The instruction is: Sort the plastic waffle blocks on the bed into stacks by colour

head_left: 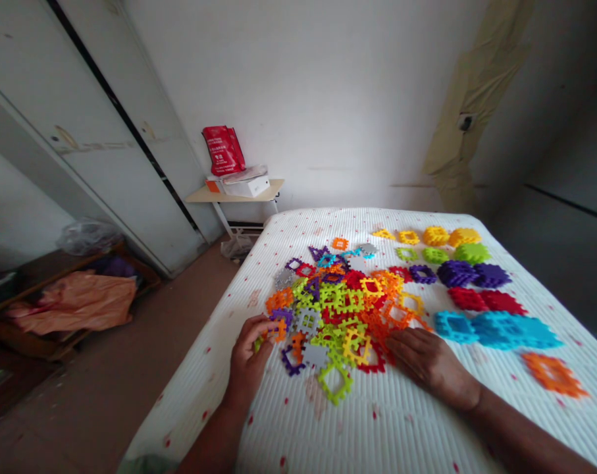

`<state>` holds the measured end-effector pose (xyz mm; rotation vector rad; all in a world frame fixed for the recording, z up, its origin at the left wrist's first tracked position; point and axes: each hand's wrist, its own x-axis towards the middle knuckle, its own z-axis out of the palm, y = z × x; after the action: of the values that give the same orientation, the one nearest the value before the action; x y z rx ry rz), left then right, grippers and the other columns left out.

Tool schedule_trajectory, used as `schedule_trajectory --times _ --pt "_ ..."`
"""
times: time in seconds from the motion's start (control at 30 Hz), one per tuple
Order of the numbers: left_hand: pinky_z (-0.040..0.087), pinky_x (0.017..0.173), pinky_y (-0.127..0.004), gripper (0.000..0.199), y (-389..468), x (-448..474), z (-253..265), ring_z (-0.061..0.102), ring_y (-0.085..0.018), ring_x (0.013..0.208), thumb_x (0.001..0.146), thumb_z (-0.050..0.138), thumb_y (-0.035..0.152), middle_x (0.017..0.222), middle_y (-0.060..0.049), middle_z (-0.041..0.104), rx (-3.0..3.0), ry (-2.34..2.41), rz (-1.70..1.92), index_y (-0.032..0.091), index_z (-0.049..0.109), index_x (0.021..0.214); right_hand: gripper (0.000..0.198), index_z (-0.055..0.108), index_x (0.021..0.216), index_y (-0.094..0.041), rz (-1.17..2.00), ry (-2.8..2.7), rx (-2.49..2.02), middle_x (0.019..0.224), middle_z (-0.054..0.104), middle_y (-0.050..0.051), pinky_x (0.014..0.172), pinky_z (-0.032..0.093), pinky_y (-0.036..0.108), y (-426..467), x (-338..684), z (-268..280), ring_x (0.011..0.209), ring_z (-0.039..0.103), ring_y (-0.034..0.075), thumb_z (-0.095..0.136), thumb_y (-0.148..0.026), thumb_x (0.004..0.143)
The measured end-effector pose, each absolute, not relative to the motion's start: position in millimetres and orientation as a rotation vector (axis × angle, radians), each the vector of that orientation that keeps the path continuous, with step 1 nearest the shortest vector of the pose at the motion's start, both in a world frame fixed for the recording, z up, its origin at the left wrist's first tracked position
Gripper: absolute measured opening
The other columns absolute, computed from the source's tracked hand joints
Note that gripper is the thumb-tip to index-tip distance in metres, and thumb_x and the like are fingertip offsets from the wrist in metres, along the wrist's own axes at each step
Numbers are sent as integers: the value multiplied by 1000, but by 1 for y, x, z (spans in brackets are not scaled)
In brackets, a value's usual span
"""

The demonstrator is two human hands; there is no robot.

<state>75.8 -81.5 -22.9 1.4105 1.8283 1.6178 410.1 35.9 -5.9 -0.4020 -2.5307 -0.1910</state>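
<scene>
A loose heap of plastic interlocking tiles with toothed edges lies on the bed, in green, orange, red, purple, grey and yellow. My left hand is at the heap's left edge, its thumb and fingers closed on an orange interlocking tile. A purple tile lies right behind that one. My right hand rests at the heap's right side, fingers together and bent down by the orange tiles; its fingertips are hidden. Between the hands lie a green frame tile and a solid grey tile.
On the right, tiles stand sorted by colour: yellow, green, purple, red, blue and orange. Behind the bed, a small table bears a red bag and a white box.
</scene>
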Motion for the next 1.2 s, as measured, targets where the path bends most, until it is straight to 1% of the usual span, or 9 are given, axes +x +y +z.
schedule_trajectory --times 0.1,0.27,0.4,0.53,0.7,0.87,1.03,1.1,1.2 --pt "39 95 -30 21 -81 77 -26 53 -19 106 80 56 28 106 -5 59 1416 1792 1615 22 67 97 25 64 97 -12 -200 -2542 -404 90 69 12 64 53 30 36 410 -6 76 65 18 39 -18 94" --pt "44 90 -32 37 -78 84 -22 58 -19 98 83 51 37 102 -6 63 1250 1855 1603 21 57 115 23 63 98 -13 -185 -2536 -402 89 69 11 65 52 30 36 411 -8 77 64 18 41 -18 94" --pt "44 91 -33 33 -74 86 -17 59 -21 100 82 50 39 102 -7 65 1257 1929 1536 19 64 103 23 63 98 -15 -153 -2527 -420 88 68 10 63 50 29 36 410 -8 75 63 17 41 -19 94" --pt "46 83 -32 25 -70 82 -23 60 -20 87 74 58 40 89 -5 65 1348 1990 1545 18 66 85 22 61 96 -14 -131 -2564 -446 84 67 9 63 47 29 35 408 -8 73 61 16 40 -18 95" --pt "47 74 -29 30 -66 83 -28 59 -18 76 70 63 44 80 -2 64 1142 1914 1596 18 62 84 24 62 93 -15 -166 -2577 -495 84 66 9 62 44 28 34 407 -7 72 58 15 38 -18 95" --pt "46 72 -26 37 -57 89 -22 58 -16 77 68 65 47 82 0 64 850 1843 1768 19 60 92 21 62 103 -17 -214 -2495 -702 109 64 11 81 44 39 31 406 -6 97 54 23 46 -22 92" --pt "43 83 -30 35 -51 82 -21 56 -17 84 67 64 46 86 1 63 764 1912 1875 20 61 91 51 50 129 -19 -155 -2512 -1094 141 38 17 93 34 58 32 399 -13 126 31 38 52 -46 85" --pt "41 86 -33 36 -50 79 -22 56 -18 86 66 65 45 87 1 62 740 1930 1868 21 61 92 60 45 134 -19 -72 -2529 -1197 145 32 18 95 30 62 33 396 -14 130 24 41 50 -53 84" --pt "41 88 -35 35 -49 76 -23 57 -19 88 67 64 44 91 0 63 726 1909 1896 21 61 94 65 40 138 -19 34 -2530 -1272 145 31 18 99 25 62 36 391 -14 132 22 40 44 -58 85"
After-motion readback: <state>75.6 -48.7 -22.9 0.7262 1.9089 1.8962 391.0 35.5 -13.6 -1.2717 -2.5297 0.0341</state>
